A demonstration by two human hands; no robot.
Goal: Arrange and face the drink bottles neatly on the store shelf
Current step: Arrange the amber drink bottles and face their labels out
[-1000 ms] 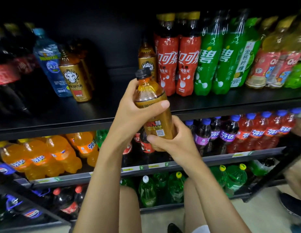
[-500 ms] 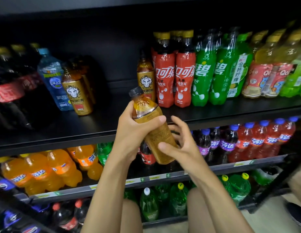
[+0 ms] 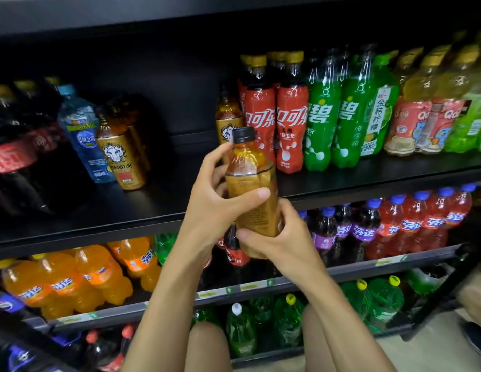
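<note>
Fingers (image 3: 257, 196): those of the left hand (image 3: 215, 202) are curled round the upper body of an amber plastic bottle with black screw cap and gold wrap label (image 3: 250, 183), thumb across the front. The right hand (image 3: 287, 237) grips its lower end.
Position: the bottle is held near upright, clear of the black store shelf (image 3: 167, 191), in front of its edge.
Shelf contents, left to right:
- dark cola bottles with red labels (image 3: 16, 154)
- pale blue water bottle (image 3: 79, 135)
- gold-labelled amber bottle with lion face (image 3: 121, 157)
- bare gap
- matching amber bottle (image 3: 228, 122), behind the held one
- red-sleeved cola bottles (image 3: 290, 124)
- green soda bottles (image 3: 320, 119)

Handling note: the side toward the camera appears to be fine print. Likely best to rotate until the lion face looks outward, then stand the bottle in the gap, flush with its matching neighbours.
</note>
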